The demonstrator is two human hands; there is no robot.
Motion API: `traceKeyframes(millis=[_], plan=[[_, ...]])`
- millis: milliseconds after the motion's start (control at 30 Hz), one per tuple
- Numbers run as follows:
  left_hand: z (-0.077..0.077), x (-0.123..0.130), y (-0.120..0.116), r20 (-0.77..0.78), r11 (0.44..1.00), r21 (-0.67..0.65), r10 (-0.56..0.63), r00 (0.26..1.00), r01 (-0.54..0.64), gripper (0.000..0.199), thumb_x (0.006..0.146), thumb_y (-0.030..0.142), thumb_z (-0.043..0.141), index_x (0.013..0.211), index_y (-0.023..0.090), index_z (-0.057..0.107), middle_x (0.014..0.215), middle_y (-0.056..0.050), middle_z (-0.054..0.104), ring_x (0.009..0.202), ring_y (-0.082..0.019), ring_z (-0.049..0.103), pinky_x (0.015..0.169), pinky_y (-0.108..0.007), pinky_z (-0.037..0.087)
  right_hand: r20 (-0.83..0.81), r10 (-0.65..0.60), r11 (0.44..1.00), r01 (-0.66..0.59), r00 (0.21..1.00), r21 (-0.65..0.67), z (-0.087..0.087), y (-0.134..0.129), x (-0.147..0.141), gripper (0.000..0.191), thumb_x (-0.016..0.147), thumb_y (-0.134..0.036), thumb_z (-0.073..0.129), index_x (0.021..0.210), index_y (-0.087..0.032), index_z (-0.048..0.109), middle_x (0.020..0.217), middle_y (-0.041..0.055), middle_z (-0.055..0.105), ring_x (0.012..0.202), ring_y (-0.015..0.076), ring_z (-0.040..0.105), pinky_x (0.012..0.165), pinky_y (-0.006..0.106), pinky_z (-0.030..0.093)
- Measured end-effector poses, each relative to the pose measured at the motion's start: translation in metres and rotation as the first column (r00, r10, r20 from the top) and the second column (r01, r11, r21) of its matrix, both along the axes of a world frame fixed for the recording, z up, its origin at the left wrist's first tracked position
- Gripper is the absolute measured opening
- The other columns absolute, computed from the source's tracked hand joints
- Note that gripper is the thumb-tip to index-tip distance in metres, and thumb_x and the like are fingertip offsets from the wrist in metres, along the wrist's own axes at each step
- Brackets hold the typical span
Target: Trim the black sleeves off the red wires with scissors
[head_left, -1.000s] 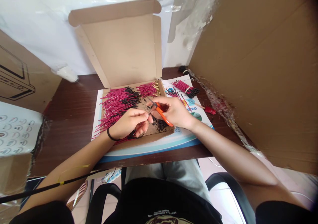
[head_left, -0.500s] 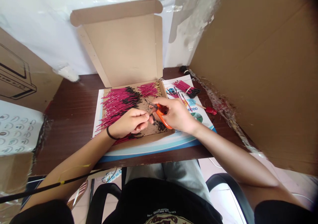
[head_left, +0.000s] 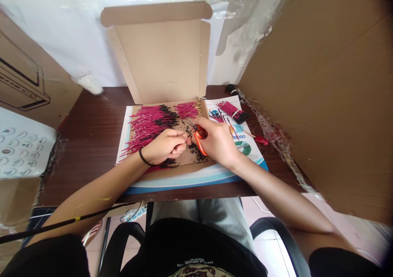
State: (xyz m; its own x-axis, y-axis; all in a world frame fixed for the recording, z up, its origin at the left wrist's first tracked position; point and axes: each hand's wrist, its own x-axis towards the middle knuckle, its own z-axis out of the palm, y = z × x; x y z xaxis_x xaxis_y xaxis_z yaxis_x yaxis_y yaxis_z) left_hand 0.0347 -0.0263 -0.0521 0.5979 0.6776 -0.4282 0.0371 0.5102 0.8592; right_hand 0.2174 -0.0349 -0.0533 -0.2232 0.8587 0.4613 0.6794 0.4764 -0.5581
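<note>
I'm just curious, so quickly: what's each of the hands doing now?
Left hand: pinched closed; anything held can't be made out.
Right hand: closed on orange scissors.

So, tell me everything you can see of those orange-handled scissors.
The scissors have bright orange, plastic-looking handles and slim, dark, metal-looking blades. The right hand grips them by the handles, hiding part of them. They slant over the open cardboard box, blades pointing away from the person and to the left. The left hand is close by; whether it touches them I can't tell.
</note>
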Motion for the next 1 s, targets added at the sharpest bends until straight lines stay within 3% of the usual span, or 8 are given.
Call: traceKeyframes(millis=[100, 167, 267, 467, 567, 700, 833, 1000], plan=[[0.001, -0.005, 0.003, 0.009, 1.000, -0.010, -0.024, 1.000, 0.024, 0.021, 0.085, 0.025, 0.058, 0.070, 0.010, 0.059, 0.047, 0.004, 0.041, 0.035, -0.002, 0.027, 0.033, -0.014, 0.017, -0.034, -0.200, 0.973, 0.203, 0.979, 0.111, 0.008, 0.010, 0.016, 0.020, 0.075, -0.011, 0.051, 0.087, -0.019, 0.065, 0.063, -0.0013, 0.059, 0.056, 0.0112, 0.049, 0.059, 0.023, 0.038], [0.000, -0.008, 0.007, 0.050, 0.998, -0.001, 0.061, 0.997, -0.061, 0.019, 0.083, 0.024, 0.062, 0.072, 0.009, 0.061, 0.046, 0.004, 0.041, 0.036, -0.002, 0.030, 0.035, -0.014, 0.019, -0.076, -0.271, 0.951, 0.279, 0.960, 0.135, 0.013, 0.013, 0.022, 0.019, 0.076, -0.014, 0.053, 0.089, -0.019, 0.065, 0.063, -0.0020, 0.059, 0.054, 0.0107, 0.047, 0.058, 0.023, 0.039], [-0.002, -0.011, 0.013, 0.088, 0.990, -0.002, 0.140, 0.986, -0.140, 0.016, 0.082, 0.024, 0.063, 0.077, 0.009, 0.063, 0.047, 0.003, 0.045, 0.037, -0.002, 0.032, 0.036, -0.013, 0.019, -0.006, -0.093, 0.993, 0.093, 0.996, 0.077, 0.012, 0.012, 0.019, 0.023, 0.075, -0.011, 0.053, 0.092, -0.018, 0.066, 0.063, -0.0025, 0.059, 0.055, 0.0101, 0.049, 0.058, 0.022, 0.039], [-0.001, -0.011, 0.014, 0.051, 0.997, 0.005, 0.076, 0.996, -0.076, 0.020, 0.082, 0.027, 0.066, 0.075, 0.008, 0.065, 0.055, -0.002, 0.056, 0.039, -0.002, 0.035, 0.037, -0.014, 0.020, 0.218, 0.163, 0.987, -0.162, 0.962, -0.019, -0.007, 0.012, 0.017, 0.028, 0.079, -0.009, 0.049, 0.101, -0.016, 0.066, 0.076, 0.0031, 0.064, 0.067, 0.0136, 0.055, 0.062, 0.023, 0.038], [0.002, -0.013, 0.014, 0.021, 0.995, 0.047, 0.084, 0.996, -0.085, 0.026, 0.082, 0.029, 0.065, 0.069, 0.007, 0.064, 0.056, -0.003, 0.058, 0.041, -0.003, 0.041, 0.036, -0.015, 0.024, 0.344, 0.172, 0.983, -0.182, 0.923, -0.002, -0.006, 0.011, 0.021, 0.028, 0.085, -0.015, 0.049, 0.109, -0.017, 0.064, 0.085, 0.0067, 0.065, 0.076, 0.0167, 0.057, 0.063, 0.026, 0.038], [0.004, -0.016, 0.016, -0.013, 0.995, 0.027, 0.101, 0.995, -0.101, 0.021, 0.083, 0.031, 0.065, 0.083, 0.010, 0.067, 0.056, -0.001, 0.060, 0.042, -0.005, 0.047, 0.036, -0.015, 0.031, 0.455, 0.100, 0.986, -0.149, 0.885, 0.072, 0.000, 0.009, 0.024, 0.029, 0.089, -0.025, 0.050, 0.114, -0.019, 0.064, 0.082, 0.0060, 0.066, 0.078, 0.0183, 0.058, 0.061, 0.027, 0.037], [0.002, -0.018, 0.018, -0.066, 0.998, 0.044, 0.043, 0.997, -0.040, 0.034, 0.084, 0.035, 0.063, 0.061, 0.009, 0.062, 0.050, -0.002, 0.058, 0.038, -0.005, 0.048, 0.034, -0.014, 0.031, 0.564, 0.064, 0.972, -0.180, 0.823, 0.152, 0.002, 0.011, 0.028, 0.028, 0.092, -0.024, 0.049, 0.114, -0.020, 0.065, 0.080, 0.0047, 0.067, 0.081, 0.0188, 0.058, 0.062, 0.028, 0.037], [-0.001, -0.019, 0.019, -0.042, 1.000, 0.025, -0.008, 0.999, 0.009, 0.033, 0.082, 0.035, 0.064, 0.062, 0.009, 0.064, 0.052, -0.003, 0.060, 0.037, -0.005, 0.048, 0.033, -0.014, 0.032, 0.628, 0.041, 0.959, -0.207, 0.777, 0.193, 0.002, 0.015, 0.033, 0.026, 0.093, -0.027, 0.050, 0.111, -0.021, 0.067, 0.077, 0.0030, 0.069, 0.074, 0.0176, 0.057, 0.058, 0.029, 0.034]])
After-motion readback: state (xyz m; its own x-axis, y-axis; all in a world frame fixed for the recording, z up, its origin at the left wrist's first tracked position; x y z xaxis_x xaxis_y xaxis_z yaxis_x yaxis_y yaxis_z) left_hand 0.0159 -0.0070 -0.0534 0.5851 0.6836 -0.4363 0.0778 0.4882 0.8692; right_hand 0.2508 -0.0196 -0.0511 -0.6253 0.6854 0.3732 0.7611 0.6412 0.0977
